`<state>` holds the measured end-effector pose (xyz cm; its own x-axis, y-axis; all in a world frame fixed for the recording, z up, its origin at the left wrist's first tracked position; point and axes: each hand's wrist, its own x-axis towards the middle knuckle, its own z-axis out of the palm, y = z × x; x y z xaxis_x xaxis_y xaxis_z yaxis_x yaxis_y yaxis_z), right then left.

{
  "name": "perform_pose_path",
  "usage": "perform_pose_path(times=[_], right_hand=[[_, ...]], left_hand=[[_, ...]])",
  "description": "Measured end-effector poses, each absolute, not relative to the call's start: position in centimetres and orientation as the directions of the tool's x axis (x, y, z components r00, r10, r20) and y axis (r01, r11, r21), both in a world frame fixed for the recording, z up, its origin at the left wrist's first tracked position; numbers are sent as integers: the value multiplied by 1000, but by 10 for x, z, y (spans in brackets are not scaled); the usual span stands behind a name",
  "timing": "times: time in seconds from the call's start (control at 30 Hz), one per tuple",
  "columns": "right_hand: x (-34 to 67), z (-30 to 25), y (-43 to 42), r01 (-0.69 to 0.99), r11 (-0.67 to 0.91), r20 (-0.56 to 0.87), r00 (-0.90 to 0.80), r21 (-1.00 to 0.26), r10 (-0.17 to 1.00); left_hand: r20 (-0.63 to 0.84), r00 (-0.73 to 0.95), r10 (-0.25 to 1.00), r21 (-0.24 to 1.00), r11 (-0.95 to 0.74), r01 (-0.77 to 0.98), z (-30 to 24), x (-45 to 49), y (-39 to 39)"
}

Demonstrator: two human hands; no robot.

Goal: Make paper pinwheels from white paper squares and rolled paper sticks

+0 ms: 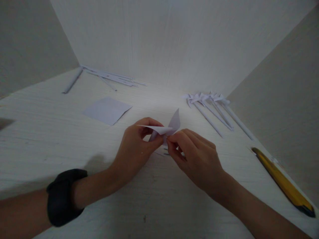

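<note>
Between my hands is a white paper pinwheel (159, 129), its pointed flaps bent out, one standing upright and one reaching left. My left hand (139, 142), with a black band on the wrist, pinches its left side between thumb and fingers. At the middle of the paper, my right hand (193, 151) is closed in a pinch on its lower right part. Thin dark tips (165, 152) show just beneath the fingers; what they belong to is hidden.
A flat white paper square (107, 110) lies left of centre. Behind it are thin paper sticks (112, 77) and a thicker paper roll (72, 79). Several pinwheels on paper sticks (208, 98) lie at the right, near a yellow utility knife (284, 181) along the wall.
</note>
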<state>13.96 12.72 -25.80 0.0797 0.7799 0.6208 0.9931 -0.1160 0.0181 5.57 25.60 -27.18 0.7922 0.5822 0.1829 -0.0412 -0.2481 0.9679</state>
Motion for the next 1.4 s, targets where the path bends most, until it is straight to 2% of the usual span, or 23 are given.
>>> perform_pose_path(times=[0.2,0.6,0.83,1.17,1.4], right_hand=[[137,-260,128,991,-136,626,105,2,773],[140,-267,129,998,-49,635,54,-25,771],[140,-267,127,996,-89,659,77,-16,748],[146,-266,128,984,-173,723,92,39,685],[148,-266,127,999,-44,676,39,-10,736]], left_hand=[[189,788,586,961,-277,-25,-270,55,256],[149,798,584,967,-254,6,-268,57,256],[122,810,574,978,-208,0,-272,57,257],[133,815,564,972,-235,4,-272,56,257],[158,820,550,972,-234,-31,-274,55,258]])
